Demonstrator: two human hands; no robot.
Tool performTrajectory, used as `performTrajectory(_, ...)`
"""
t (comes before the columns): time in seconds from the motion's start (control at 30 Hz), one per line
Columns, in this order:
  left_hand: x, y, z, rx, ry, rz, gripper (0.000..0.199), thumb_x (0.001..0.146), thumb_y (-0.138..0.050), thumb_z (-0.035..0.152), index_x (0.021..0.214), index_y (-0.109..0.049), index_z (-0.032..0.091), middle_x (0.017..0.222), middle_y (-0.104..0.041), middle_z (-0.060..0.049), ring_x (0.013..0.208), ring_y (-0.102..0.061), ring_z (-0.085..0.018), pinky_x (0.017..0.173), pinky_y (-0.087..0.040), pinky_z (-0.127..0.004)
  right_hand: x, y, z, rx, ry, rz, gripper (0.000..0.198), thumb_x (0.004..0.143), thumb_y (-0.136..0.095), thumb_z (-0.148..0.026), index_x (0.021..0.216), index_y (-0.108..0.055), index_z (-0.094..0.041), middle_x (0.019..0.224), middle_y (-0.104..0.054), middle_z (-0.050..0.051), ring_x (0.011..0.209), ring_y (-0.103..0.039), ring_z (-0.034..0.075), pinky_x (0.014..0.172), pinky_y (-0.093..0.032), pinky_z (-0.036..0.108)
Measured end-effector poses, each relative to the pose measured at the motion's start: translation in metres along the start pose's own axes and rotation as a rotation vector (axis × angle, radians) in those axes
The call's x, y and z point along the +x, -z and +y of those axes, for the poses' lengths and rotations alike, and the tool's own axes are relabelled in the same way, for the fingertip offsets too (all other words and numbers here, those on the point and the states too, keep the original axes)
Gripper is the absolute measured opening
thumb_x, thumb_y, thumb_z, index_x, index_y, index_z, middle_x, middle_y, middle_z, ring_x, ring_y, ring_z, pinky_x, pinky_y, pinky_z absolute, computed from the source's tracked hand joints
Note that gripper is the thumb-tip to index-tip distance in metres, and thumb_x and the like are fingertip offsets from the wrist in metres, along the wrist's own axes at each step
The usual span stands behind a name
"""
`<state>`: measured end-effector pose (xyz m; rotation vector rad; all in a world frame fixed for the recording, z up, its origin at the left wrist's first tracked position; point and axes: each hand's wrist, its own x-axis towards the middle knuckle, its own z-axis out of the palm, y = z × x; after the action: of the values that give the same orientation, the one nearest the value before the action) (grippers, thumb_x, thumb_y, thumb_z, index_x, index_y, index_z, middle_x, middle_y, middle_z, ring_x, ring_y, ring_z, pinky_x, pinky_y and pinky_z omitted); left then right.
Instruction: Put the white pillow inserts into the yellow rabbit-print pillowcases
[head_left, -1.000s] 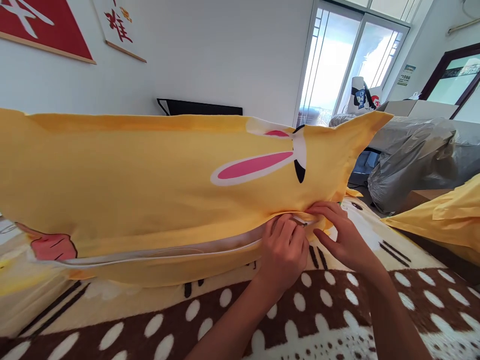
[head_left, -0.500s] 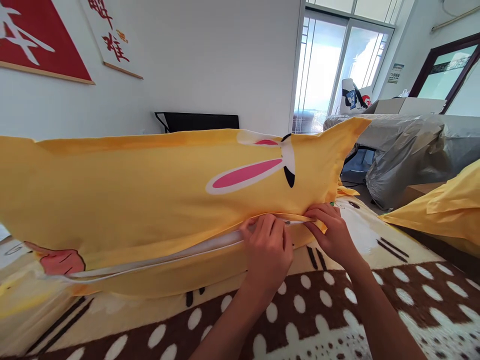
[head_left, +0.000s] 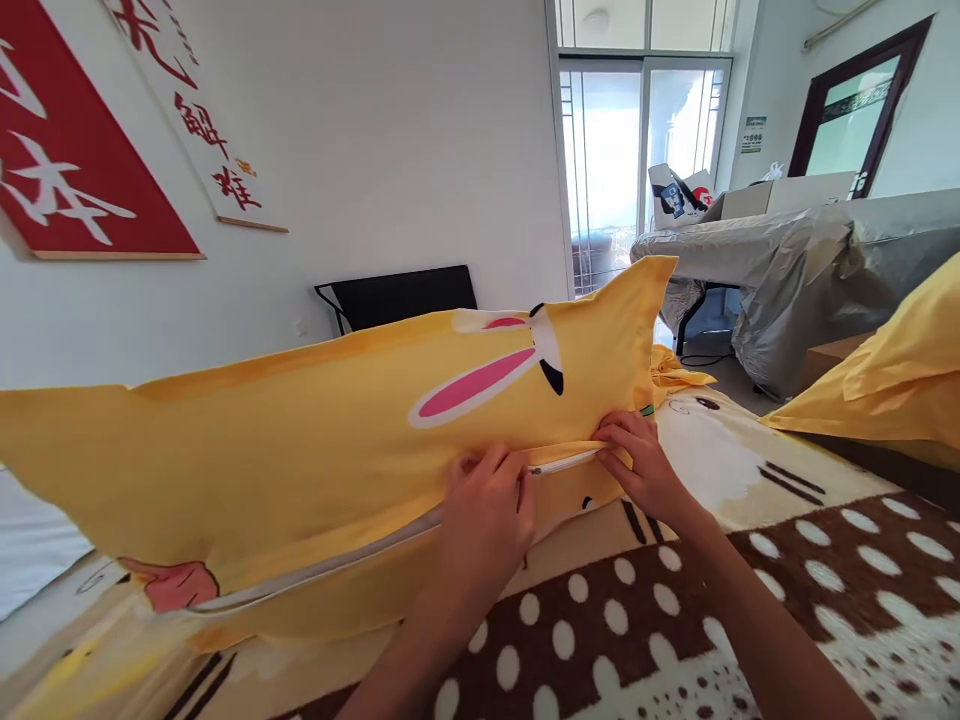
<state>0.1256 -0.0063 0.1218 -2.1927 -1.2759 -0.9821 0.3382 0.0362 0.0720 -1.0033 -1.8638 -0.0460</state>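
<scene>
I have the yellow pillow cover (head_left: 322,450) propped on its long lower side across the patterned blanket (head_left: 645,630), leaning so that the seam runs low in front of me; I take that stance to be for reaching the zip (head_left: 566,462) with both hands. Its small slider (head_left: 535,470) shows just beside my left knuckles. To the right of it the edges lie together in a thin white line; to the left a pale strip gapes towards the far corner.

My right hand (head_left: 634,455) pinches the seam near its right end between thumb and fingers, which I judge keeps the cloth taut. My left hand (head_left: 491,510) is curled over the seam, fingers closed on the cover's edge, knuckles up; the tips are hidden, so I cannot tell whether the zip's tape is caught in them too. Both forearms rise from below and angle inward, wrists low, the left one nearer the opening.

Farther out, more yellow fabric (head_left: 892,370) lies to the right, a black chair (head_left: 405,295) stands behind, and grey plastic sheeting (head_left: 780,290) drapes furniture by the window.
</scene>
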Motion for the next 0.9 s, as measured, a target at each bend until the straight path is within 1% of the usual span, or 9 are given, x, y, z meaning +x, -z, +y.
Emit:
performTrajectory(0.07, -0.009, 0.008, -0.008, 0.025, -0.050, 0.038, 0.018, 0.084, -0.048, 0.012, 0.067, -0.049, 0.019, 0.069, -0.056, 0.001, 0.064, -0.050, -0.015, 0.076, -0.035, -0.033, -0.001, -0.003, 0.002, -0.024, 0.001, 0.011, 0.011, 0.088, -0.047, -0.021, 0.092, -0.057, -0.020, 0.099, -0.056, 0.006, 0.099, -0.048, 0.022, 0.086, -0.032, 0.039)
performTrajectory(0.2, -0.036, 0.020, -0.020, 0.051, -0.033, 0.211, 0.014, 0.083, -0.053, 0.009, 0.073, -0.051, 0.019, 0.074, -0.059, 0.001, 0.069, -0.054, -0.014, 0.083, -0.034, -0.035, -0.002, -0.007, 0.005, -0.102, 0.000, 0.013, 0.013, 0.089, -0.045, -0.020, 0.094, -0.057, -0.021, 0.100, -0.056, 0.005, 0.099, -0.047, 0.022, 0.085, -0.031, 0.039)
performTrajectory(0.27, -0.047, 0.022, -0.024, 0.055, -0.031, 0.291, 0.013, 0.083, -0.053, 0.008, 0.075, -0.052, 0.018, 0.075, -0.060, 0.000, 0.068, -0.056, -0.014, 0.085, -0.034, -0.037, -0.002, -0.006, 0.002, -0.139, 0.008, 0.033, 0.014, 0.090, -0.044, -0.020, 0.095, -0.057, -0.021, 0.100, -0.056, 0.006, 0.098, -0.048, 0.022, 0.084, -0.032, 0.039)
performTrajectory(0.33, -0.052, 0.024, -0.027, 0.043, -0.027, 0.319, 0.012, 0.083, -0.053, 0.008, 0.076, -0.052, 0.018, 0.075, -0.060, 0.000, 0.068, -0.057, -0.013, 0.087, -0.033, -0.038, -0.002, -0.004, -0.008, -0.160, 0.050, 0.079, 0.014, 0.089, -0.046, -0.019, 0.098, -0.057, -0.021, 0.102, -0.056, 0.006, 0.099, -0.049, 0.022, 0.084, -0.033, 0.039)
performTrajectory(0.47, -0.055, 0.028, -0.034, -0.021, 0.014, 0.286, 0.015, 0.084, -0.051, 0.008, 0.073, -0.051, 0.018, 0.073, -0.059, 0.001, 0.071, -0.059, -0.013, 0.088, -0.031, -0.037, -0.008, -0.003, -0.051, -0.150, 0.226, 0.105, 0.020, 0.088, -0.047, -0.014, 0.103, -0.056, -0.021, 0.105, -0.057, 0.008, 0.099, -0.050, 0.022, 0.085, -0.035, 0.039)
performTrajectory(0.6, -0.059, 0.037, -0.046, -0.040, 0.115, 0.227, 0.016, 0.084, -0.048, 0.010, 0.071, -0.052, 0.018, 0.072, -0.059, 0.001, 0.070, -0.057, -0.014, 0.087, -0.031, -0.037, -0.008, -0.014, -0.106, -0.208, 0.409, -0.079, 0.024, 0.086, -0.045, -0.010, 0.105, -0.056, -0.020, 0.104, -0.061, 0.007, 0.097, -0.052, 0.021, 0.083, -0.035, 0.037)
performTrajectory(0.77, -0.061, 0.054, -0.056, -0.121, 0.183, 0.174, 0.017, 0.081, -0.048, 0.007, 0.070, -0.053, 0.018, 0.074, -0.060, 0.002, 0.072, -0.058, -0.014, 0.088, -0.029, -0.038, 0.023, -0.042, -0.162, -0.415, 0.331, -0.212, 0.016, 0.084, -0.047, -0.009, 0.087, -0.059, -0.019, 0.082, -0.062, 0.006, 0.081, -0.052, 0.020, 0.073, -0.035, 0.034)
performTrajectory(0.83, -0.062, 0.058, -0.060, -0.154, 0.196, 0.164, 0.016, 0.080, -0.049, 0.007, 0.070, -0.054, 0.019, 0.073, -0.060, 0.002, 0.072, -0.058, -0.014, 0.088, -0.029, -0.038, 0.033, -0.059, -0.179, -0.452, 0.305, -0.242, 0.015, 0.080, -0.049, -0.006, 0.082, -0.057, -0.019, 0.080, -0.061, 0.005, 0.079, -0.051, 0.020, 0.071, -0.034, 0.034)
performTrajectory(0.9, -0.062, 0.058, -0.064, -0.168, 0.222, 0.163, 0.014, 0.077, -0.051, 0.008, 0.070, -0.055, 0.019, 0.072, -0.060, 0.002, 0.070, -0.057, -0.015, 0.086, -0.031, -0.038, 0.035, -0.080, -0.188, -0.455, 0.260, -0.213, 0.016, 0.077, -0.051, -0.005, 0.081, -0.057, -0.019, 0.083, -0.060, 0.006, 0.079, -0.051, 0.021, 0.070, -0.034, 0.034)
